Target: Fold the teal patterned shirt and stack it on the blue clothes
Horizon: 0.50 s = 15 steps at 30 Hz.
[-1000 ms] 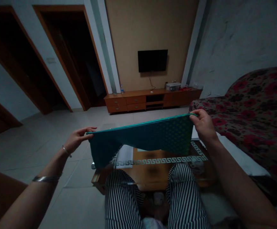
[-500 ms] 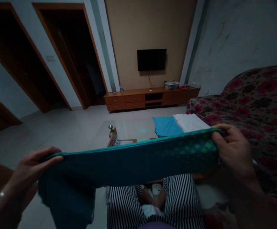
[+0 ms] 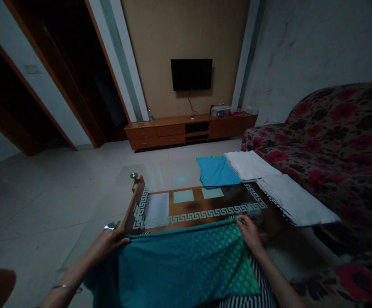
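The lower edge of the teal cloth (image 3: 173, 265) runs out of the picture at the left, so its full shape cannot be told, and it covers most of the black-and-white striped trousers (image 3: 263, 278) beneath. It hangs at the near side of the glass-topped coffee table (image 3: 199, 204), gripped at its upper corners: the left hand (image 3: 107, 246) pinches one, the right hand (image 3: 250, 233) the other. Dimness blurs the fingers.

The cloth is thin and softly creased, plain at the left, patterned with green dots at the right. A Greek-key band borders the table's clear glass—brown wood shows below. On the table's far edge lies a folded blue garment (image 3: 218, 171); two folded white cloths (image 3: 296, 199) lie toward its right side.

Right of the table stands a floral sofa (image 3: 340, 115); beyond it, across pale tiles (image 3: 86, 184), a wooden TV cabinet (image 3: 169, 132) sits under a wall-mounted television (image 3: 191, 75).
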Available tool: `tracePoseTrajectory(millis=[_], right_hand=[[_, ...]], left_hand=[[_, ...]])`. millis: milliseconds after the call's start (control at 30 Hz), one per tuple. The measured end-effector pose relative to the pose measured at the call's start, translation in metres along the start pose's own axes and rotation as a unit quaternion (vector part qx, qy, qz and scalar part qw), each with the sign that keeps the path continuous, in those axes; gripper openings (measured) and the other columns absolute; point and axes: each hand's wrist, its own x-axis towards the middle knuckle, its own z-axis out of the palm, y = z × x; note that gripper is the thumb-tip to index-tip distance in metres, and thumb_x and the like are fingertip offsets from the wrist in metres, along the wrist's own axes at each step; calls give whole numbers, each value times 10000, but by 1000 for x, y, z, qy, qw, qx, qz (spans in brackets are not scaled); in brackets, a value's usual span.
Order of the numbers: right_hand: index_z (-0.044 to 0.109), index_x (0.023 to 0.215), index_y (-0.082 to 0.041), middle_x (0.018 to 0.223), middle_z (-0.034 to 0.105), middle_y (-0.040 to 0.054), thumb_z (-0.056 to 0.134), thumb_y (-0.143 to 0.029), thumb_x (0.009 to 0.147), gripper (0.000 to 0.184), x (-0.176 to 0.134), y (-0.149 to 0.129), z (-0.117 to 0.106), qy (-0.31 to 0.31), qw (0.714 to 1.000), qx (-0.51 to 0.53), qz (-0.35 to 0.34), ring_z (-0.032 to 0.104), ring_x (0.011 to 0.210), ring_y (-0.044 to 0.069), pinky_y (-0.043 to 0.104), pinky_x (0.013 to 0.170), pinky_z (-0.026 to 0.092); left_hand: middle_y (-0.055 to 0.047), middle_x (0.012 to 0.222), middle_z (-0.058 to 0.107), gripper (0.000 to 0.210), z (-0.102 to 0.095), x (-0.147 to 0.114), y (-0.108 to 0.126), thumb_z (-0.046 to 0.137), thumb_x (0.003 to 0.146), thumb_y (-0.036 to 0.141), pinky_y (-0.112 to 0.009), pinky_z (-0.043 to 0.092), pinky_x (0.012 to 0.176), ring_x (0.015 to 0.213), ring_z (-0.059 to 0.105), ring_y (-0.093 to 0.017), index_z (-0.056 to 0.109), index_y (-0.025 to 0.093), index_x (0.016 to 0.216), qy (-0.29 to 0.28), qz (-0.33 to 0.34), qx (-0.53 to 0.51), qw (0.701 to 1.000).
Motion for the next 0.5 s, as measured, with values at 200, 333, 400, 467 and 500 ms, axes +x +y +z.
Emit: tracePoseTrajectory(millis=[200, 333, 400, 467, 500], right_hand=[[596, 850, -250, 867, 681, 70, 508, -384, 756, 186, 66, 44, 34, -2, 999, -49, -4, 656, 848, 284, 421, 800, 517], [596, 824, -240, 869, 684, 68, 493, -340, 738, 168, 97, 55, 37, -14, 996, -83, 10, 650, 875, 272, 408, 831, 500], [600, 823, -230, 872, 687, 65, 492, -323, 737, 167, 111, 60, 36, -24, 995, -100, 17, 648, 873, 260, 391, 832, 491], [609, 831, -221, 873, 689, 60, 495, -306, 747, 165, 125, 63, 34, -39, 992, -120, 22, 646, 864, 247, 373, 827, 484], [615, 839, -217, 870, 688, 57, 498, -296, 754, 164, 132, 65, 34, -46, 990, -132, 25, 644, 857, 240, 363, 821, 481]], left_hand=[[-101, 871, 696, 448, 18, 88, -21, 393, 865, 613, -338, 433, 698, 819, 655, -285, 627, 232, 854, -21, 12, 32, 999], [-111, 870, 695, 483, 15, 123, -25, 383, 866, 631, -333, 430, 692, 829, 656, -287, 625, 213, 863, -43, 27, 56, 997], [-109, 851, 693, 500, 13, 138, -26, 377, 861, 645, -331, 428, 679, 812, 656, -285, 625, 212, 858, -46, 28, 71, 996], [-111, 849, 693, 511, 12, 153, -27, 375, 857, 654, -328, 432, 680, 812, 658, -283, 629, 211, 859, -49, 28, 78, 995], [-115, 854, 695, 515, 12, 162, -28, 376, 855, 656, -328, 435, 684, 815, 659, -282, 632, 208, 862, -52, 30, 79, 995]])
